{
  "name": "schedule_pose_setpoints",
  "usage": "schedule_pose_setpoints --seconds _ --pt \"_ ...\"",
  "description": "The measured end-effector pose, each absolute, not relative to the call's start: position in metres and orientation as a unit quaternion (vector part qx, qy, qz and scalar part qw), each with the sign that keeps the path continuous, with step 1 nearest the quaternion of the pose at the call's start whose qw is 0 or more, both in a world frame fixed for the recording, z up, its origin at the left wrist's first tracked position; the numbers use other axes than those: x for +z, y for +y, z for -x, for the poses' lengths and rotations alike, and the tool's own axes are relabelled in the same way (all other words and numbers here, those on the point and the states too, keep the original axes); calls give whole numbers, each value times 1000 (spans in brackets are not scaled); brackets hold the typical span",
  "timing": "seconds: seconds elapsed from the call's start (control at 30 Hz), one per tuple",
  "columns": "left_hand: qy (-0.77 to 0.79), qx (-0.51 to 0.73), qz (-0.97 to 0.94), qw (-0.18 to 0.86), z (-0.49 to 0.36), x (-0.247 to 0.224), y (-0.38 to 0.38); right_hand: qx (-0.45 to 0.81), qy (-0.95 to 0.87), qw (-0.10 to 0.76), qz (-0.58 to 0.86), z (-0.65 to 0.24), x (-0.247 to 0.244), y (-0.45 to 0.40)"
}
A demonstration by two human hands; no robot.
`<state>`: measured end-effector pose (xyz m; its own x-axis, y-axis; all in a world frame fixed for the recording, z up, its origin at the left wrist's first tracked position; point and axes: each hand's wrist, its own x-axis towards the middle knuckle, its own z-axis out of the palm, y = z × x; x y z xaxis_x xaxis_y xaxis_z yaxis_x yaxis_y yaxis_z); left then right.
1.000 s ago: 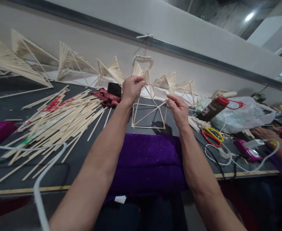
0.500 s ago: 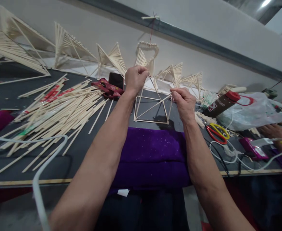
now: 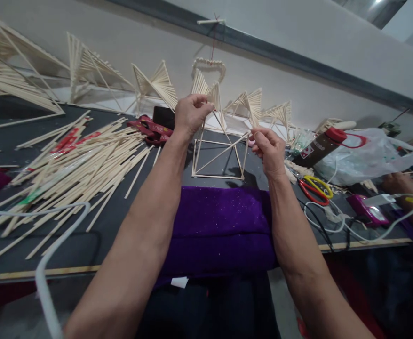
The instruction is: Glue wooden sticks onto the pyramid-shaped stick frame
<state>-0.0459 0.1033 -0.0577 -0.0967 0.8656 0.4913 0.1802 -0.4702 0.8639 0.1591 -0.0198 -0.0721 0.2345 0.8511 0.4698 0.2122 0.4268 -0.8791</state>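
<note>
A small frame of thin wooden sticks (image 3: 218, 177) stands on the dark table, behind a folded purple cloth (image 3: 224, 212). At its upper left corner, my left hand (image 3: 193, 113) pinches the sticks between thumb and fingertips. My right hand (image 3: 267, 145) is closed in a pinch on the end of a slanting stick, at the frame's upper right. That stick runs down to the frame's lower left corner. The fingertips partly hide both gripped ends.
Loose sticks (image 3: 83, 174) lie in a heap at left, near a red lanyard (image 3: 157, 129). Finished stick models (image 3: 157, 87) line the wall. At right are a bottle (image 3: 319, 148), scissors (image 3: 315, 188), a plastic bag (image 3: 365, 155), cables and another person's hands (image 3: 402, 183).
The whole view has shifted slightly, so most things appear a little further left. Both hands keep their pinches on the frame, with little visible change between them.
</note>
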Motion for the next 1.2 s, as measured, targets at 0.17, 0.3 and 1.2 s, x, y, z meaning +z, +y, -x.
schedule_pose_setpoints --seconds 0.17,0.3,1.2 --pt "433 555 -624 340 52 -55 93 388 -629 453 498 -175 -73 -24" --pt "434 530 -638 353 53 -52 89 405 -646 398 511 -173 -76 -22" --pt "425 550 -635 336 43 -56 92 343 -643 430 533 -169 -83 -17"
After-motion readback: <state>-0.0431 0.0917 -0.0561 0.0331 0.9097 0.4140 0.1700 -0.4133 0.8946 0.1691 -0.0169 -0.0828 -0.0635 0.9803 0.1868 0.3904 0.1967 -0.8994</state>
